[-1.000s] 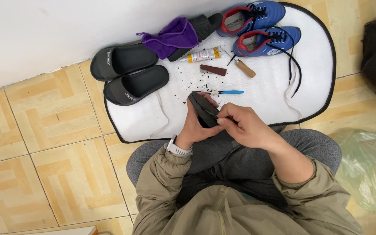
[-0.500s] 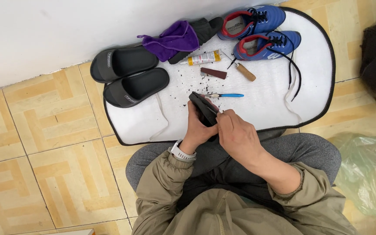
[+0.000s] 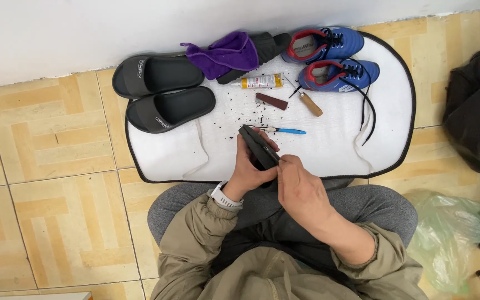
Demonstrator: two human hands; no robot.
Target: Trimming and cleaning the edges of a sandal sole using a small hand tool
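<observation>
I sit cross-legged at the near edge of a white mat (image 3: 362, 139) with a black border. My left hand (image 3: 248, 172) grips a black shoe sole piece (image 3: 258, 146) from below, holding it tilted over the mat. My right hand (image 3: 301, 191) is closed against the near end of that same piece; whether it holds a small tool is hidden. A blue-handled blade (image 3: 284, 131) lies on the mat just beyond the piece, among black crumbs.
On the mat lie two black slides (image 3: 162, 91), a purple cloth (image 3: 223, 54), a glue tube (image 3: 261, 81), a brown block (image 3: 271, 101), a wooden-handled awl (image 3: 306, 101) and two blue sneakers (image 3: 334, 58). A black bag (image 3: 476, 105) and green plastic bag (image 3: 451, 239) sit at right.
My right hand has slid down and toward me along the black piece. The piece now tilts more upright in my left hand. The view has shifted slightly.
</observation>
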